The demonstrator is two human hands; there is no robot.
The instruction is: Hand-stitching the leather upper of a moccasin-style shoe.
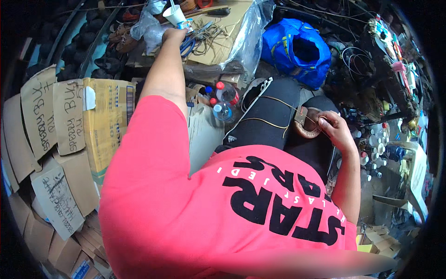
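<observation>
My left arm stretches far forward to a board covered with odds and ends. My left hand [175, 36] is beside a small blue-and-white packet [185, 24], just below a white cup [173, 16] with a stick in it. Its fingers are mostly hidden, so their grip is unclear. On my lap, my right hand [337, 131] pinches the edge of a brown leather shoe [306, 132] with stitching round its rim. A brown tag-like piece [301, 116] lies against the shoe. A thin tan cord [274, 98] runs across my dark trousers toward it.
Plastic bottles [223, 111] stand left of my legs. Ahead is a blue bag [297, 51], beside clear plastic sheeting [248, 37]. Dry strands and tools [204, 39] lie on the board. Cardboard boxes [109, 125] line the left; small bottles [371, 158] crowd the right.
</observation>
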